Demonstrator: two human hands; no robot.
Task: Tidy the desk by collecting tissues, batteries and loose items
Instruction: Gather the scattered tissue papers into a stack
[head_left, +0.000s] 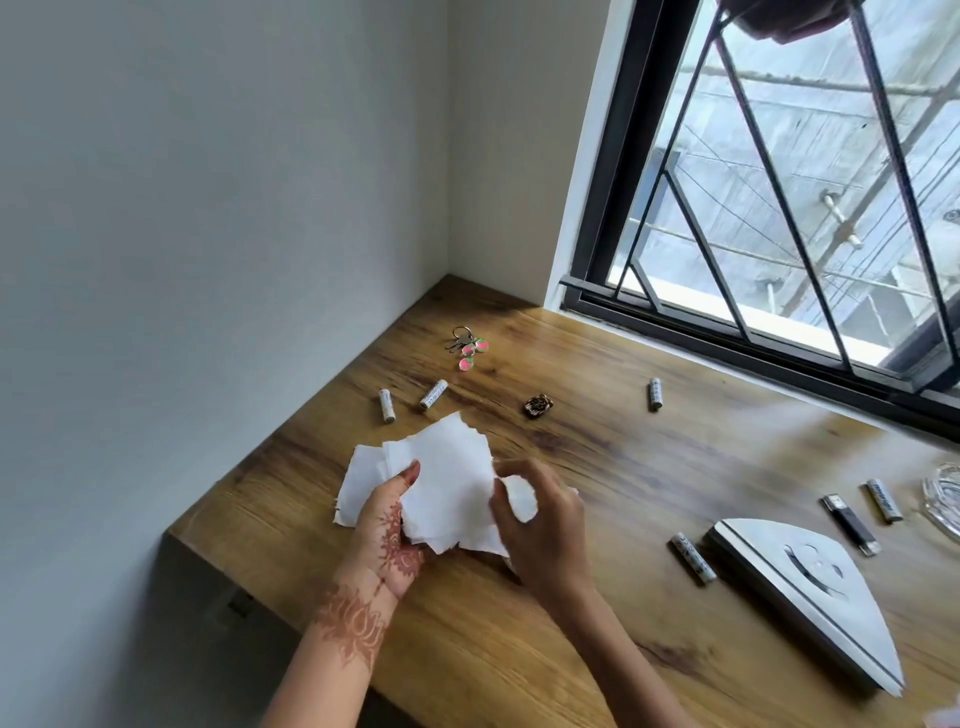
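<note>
White crumpled tissues (447, 483) are gripped by the left hand (387, 532) and pinched by the right hand (543, 530) above a grained wooden desk (519, 649) beneath a black-barred window (626, 156)

Left hand (387, 525): fingers hidden behind tissues (447, 483); only thumb and palm show. Right hand (540, 525): fingertips curled into tissues, tips out of sight. Both forearms cut by bottom edge. Glass dish (943, 499) cut by right edge, full shape unclear. Bench (467, 649) runs off bottom and right edges. Dark blurred shape (789, 21) cut by top edge, unidentifiable. Pale blur (943, 719) in bottom right corner, cut off. Small dark brown object (537, 405) too small to name. Print on batteries (434, 394) unreadable.
</note>
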